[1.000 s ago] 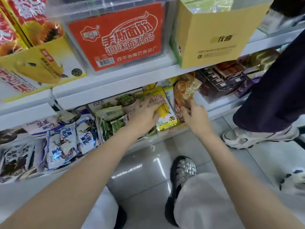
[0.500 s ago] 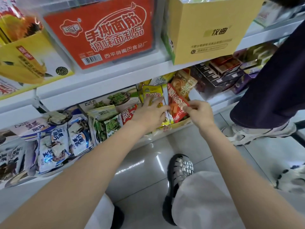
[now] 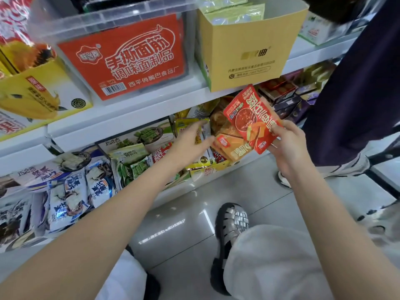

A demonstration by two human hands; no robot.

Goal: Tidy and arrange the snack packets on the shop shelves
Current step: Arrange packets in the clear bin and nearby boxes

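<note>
So right hand [image 3: 287,148] pinches red packet [image 3: 252,118] plus orange one [image 3: 234,146], lifted clear of lower shelf [image 3: 108,131], probably freeing slot. Left hand [image 3: 190,141], fingers straight, presses yellow packets [image 3: 198,135] back in row.

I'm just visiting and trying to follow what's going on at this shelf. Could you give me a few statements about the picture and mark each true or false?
1. The right hand holds a red packet lifted off the shelf. True.
2. The left hand grips a green packet. False: its fingers are straight, reaching to the yellow packets.
3. The cardboard box stands on the upper shelf. True.
4. The blue-and-white packets lie right of the red packet. False: they lie far left.
</note>
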